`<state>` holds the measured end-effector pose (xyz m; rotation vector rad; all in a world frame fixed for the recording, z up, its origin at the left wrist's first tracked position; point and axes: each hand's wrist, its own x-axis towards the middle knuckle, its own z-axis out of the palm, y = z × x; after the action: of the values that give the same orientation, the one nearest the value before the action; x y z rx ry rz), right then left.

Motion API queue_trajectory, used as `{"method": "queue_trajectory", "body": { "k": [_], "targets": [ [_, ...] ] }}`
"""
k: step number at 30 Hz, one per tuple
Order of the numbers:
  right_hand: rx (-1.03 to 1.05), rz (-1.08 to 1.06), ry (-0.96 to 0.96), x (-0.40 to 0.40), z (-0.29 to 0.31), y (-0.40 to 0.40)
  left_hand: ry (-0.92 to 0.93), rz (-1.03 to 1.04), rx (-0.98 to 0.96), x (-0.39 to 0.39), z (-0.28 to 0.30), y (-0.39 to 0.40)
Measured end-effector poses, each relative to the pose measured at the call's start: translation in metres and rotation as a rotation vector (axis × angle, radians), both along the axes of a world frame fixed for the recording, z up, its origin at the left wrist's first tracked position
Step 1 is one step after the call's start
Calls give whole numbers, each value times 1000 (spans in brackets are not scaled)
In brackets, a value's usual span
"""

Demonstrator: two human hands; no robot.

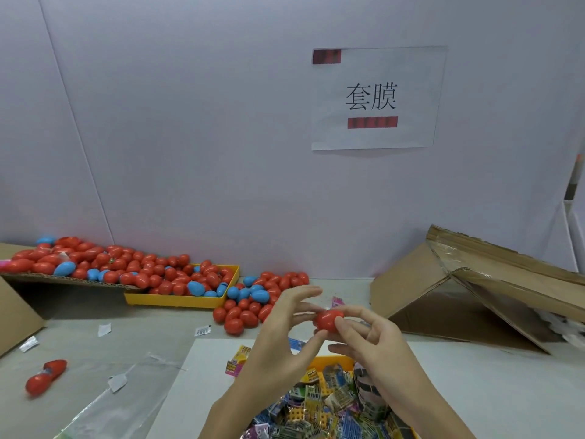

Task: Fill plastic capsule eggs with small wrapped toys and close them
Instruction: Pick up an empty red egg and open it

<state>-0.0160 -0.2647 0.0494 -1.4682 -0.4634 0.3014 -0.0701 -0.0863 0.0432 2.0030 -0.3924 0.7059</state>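
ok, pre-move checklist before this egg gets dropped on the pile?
1. Red egg held by both hands: ok, left hand and right hand pinch it from either side.
2. Egg fully closed: cannot tell, fingers cover the seam.
3. Toy inside: cannot tell, shell is opaque.
4. Drop zone: ok, loose egg pile lies beside the yellow tray.
5. Next toy supply: ok, wrapped toys lie under the hands.

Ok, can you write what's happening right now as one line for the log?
step: closing egg | left hand: pinches red egg | right hand: pinches same egg | wrapped toys: below hands | yellow tray: holds eggs
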Motion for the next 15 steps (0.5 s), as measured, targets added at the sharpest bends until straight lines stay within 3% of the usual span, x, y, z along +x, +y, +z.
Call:
{"method": "queue_trajectory", "body": {
  "k": [5,10,15],
  "targets": [
    [96,35,36,-3,-4,3,-44,105,69,0,-1,5],
    [77,21,1,-8,-1,3,-33,73,123,-1,-1,10],
    [121,-2,6,-9,-1,4,-62,83,74,0,-2,2]
  ]
}}
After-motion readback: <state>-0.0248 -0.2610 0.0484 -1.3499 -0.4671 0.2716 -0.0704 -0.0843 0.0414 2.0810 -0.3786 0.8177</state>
